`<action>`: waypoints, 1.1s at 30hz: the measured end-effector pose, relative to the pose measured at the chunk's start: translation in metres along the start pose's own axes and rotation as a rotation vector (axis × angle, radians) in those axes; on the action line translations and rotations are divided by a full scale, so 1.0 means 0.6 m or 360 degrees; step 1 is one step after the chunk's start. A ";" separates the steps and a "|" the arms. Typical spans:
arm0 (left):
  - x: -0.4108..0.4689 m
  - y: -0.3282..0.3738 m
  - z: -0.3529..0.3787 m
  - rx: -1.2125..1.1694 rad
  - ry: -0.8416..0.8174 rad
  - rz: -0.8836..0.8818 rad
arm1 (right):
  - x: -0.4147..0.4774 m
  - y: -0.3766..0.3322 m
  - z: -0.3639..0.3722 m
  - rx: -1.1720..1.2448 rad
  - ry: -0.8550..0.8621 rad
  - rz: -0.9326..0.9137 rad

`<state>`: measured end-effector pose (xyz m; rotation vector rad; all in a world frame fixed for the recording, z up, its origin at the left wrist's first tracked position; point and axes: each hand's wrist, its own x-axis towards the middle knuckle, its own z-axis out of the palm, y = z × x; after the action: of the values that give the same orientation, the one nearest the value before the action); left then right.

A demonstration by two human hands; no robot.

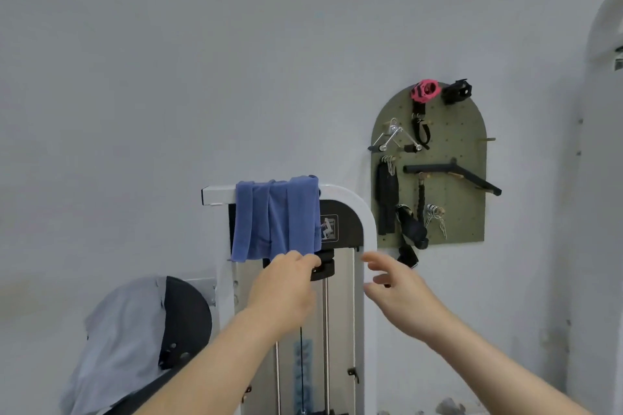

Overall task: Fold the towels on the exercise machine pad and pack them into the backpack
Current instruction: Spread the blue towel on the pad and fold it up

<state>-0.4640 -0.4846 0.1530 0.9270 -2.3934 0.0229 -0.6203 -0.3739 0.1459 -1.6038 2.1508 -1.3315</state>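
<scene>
A blue towel (276, 217) hangs in folds over the white top bar of the exercise machine (369, 222). My left hand (285, 283) reaches up to the towel's lower right edge, its fingertips at the hem; whether they pinch the cloth is hidden. To the right of the towel, my right hand (396, 283) is raised with its fingers spread, holding nothing. A light grey towel (124, 340) is draped over a black round pad (183, 317) at the lower left. No backpack is in view.
A green pegboard (472, 199) on the white wall at the right carries cable handles, straps, carabiners and a pink collar (425, 90). The machine's guide rods and weight stack run down between my forearms. Part of another white frame (603, 27) shows at the far right.
</scene>
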 end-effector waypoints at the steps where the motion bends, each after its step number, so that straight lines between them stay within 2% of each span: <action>1: 0.019 -0.006 0.007 -0.0067 0.0027 -0.0037 | 0.034 0.002 -0.003 0.0028 -0.0010 0.0002; 3: 0.058 -0.017 0.023 -0.0322 0.0043 -0.0192 | 0.095 0.002 -0.012 0.0262 -0.0053 0.0081; 6: 0.104 -0.022 0.080 -0.0956 0.0075 -0.0551 | 0.165 0.006 -0.025 0.0778 -0.0195 0.0228; 7: 0.116 -0.023 0.110 -0.1019 0.0102 -0.0587 | 0.189 0.013 -0.026 0.0869 -0.0217 0.0227; 9: 0.145 -0.028 0.170 -0.0978 0.0092 -0.0572 | 0.243 0.031 -0.023 0.0908 -0.0234 0.0184; 15: 0.300 -0.097 0.289 -0.0509 0.0196 -0.0500 | 0.452 0.095 0.026 0.0926 -0.0296 -0.0060; 18: 0.401 -0.124 0.334 -0.0179 0.0117 -0.0484 | 0.579 0.130 0.057 0.0641 -0.0216 -0.0231; 22: 0.505 -0.141 0.371 0.0169 0.0242 -0.0573 | 0.729 0.164 0.093 -0.0339 0.0045 -0.0717; 24: 0.532 -0.152 0.383 0.0189 0.0389 -0.0531 | 0.775 0.159 0.102 -0.0719 0.0129 -0.0899; 26: 0.541 -0.158 0.376 -0.0146 0.0634 -0.0569 | 0.816 0.148 0.101 -0.0848 0.0106 -0.1003; 29: 0.552 -0.157 0.337 -0.1028 0.0942 -0.0822 | 0.872 0.132 0.084 -0.0567 -0.0166 -0.0992; 31: 0.559 -0.149 0.303 -0.1310 0.0977 -0.0883 | 0.892 0.125 0.074 -0.0337 -0.0398 -0.0967; 33: 0.571 -0.146 0.272 -0.1435 0.0858 -0.0932 | 0.901 0.117 0.070 -0.0316 -0.0522 -0.1003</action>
<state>-0.6964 -0.7961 0.1756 0.9456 -1.3245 -0.8372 -0.8716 -0.8430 0.2699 -2.5117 1.6860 -0.8855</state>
